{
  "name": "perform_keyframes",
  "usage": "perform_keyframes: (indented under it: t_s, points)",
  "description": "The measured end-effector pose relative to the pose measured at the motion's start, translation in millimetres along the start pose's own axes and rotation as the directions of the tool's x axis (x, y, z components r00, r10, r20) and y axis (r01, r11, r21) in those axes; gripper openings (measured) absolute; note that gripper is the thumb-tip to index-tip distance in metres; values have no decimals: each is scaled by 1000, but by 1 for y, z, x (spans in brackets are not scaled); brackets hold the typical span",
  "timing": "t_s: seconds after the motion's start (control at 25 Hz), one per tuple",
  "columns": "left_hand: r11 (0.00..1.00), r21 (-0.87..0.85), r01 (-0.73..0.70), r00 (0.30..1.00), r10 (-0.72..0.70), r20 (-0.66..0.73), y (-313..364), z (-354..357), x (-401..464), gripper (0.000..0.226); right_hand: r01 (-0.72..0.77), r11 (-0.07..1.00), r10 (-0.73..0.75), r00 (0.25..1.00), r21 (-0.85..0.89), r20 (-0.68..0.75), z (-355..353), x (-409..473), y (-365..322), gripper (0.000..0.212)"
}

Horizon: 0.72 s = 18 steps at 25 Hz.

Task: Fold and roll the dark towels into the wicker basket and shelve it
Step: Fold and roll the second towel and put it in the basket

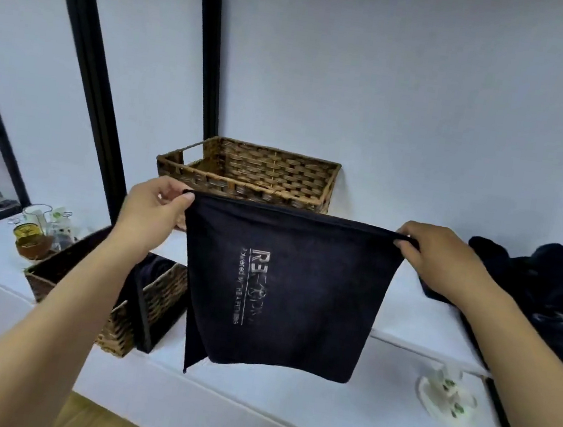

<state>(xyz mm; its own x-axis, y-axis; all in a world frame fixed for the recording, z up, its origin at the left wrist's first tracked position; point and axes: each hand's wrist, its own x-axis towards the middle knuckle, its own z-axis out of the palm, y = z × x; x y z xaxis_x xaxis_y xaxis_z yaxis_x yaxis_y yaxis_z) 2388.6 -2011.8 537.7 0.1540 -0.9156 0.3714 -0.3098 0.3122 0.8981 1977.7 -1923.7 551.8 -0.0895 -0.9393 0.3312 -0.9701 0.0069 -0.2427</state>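
A dark towel [302,287] with pale printed lettering hangs folded in the air in front of me, its top edge stretched flat. My left hand [153,209] pinches its top left corner and my right hand [428,256] pinches its top right corner. Behind the towel an open wicker basket [253,173] stands on the white shelf [375,387] against the wall; what I see of its inside holds nothing. A heap of more dark towels [543,283] lies on the shelf at the right.
A second wicker basket [149,307] with dark cloth in it sits lower left. Glass jars [34,234] stand beyond it. Black shelf posts [208,49] rise at left and centre. A small white and green object [446,392] lies on the shelf at right.
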Motion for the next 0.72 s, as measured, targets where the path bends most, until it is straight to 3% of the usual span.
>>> perform_keyframes:
  t_s: [0.16, 0.32, 0.52, 0.64, 0.72]
  points:
    - [985, -170, -14, 997, 26, 66, 55, 42, 21, 6, -114, 918, 238, 925, 381, -296, -48, -2, 33, 6]
    - [980, -177, -88, 989, 106, 98, 93, 82, 23, 6, -127, 817, 392, 838, 562, -381, -88, -8, 58, 6]
    - [969, -243, -45, 980, 90, 177, 124, 139, 32, 6, -141, 621, 559, 769, 771, -310, -113, -5, 97, 12]
    - [978, -205, 33, 967, 20, 253, 128, 169, 43, 9, -135, 400, 601, 785, 906, -148, -118, 4, 120, 23]
    - [982, -156, 104, 944, -48, 328, 133, 193, 57, 13, -135, 312, 581, 810, 940, -76, -124, 21, 139, 22]
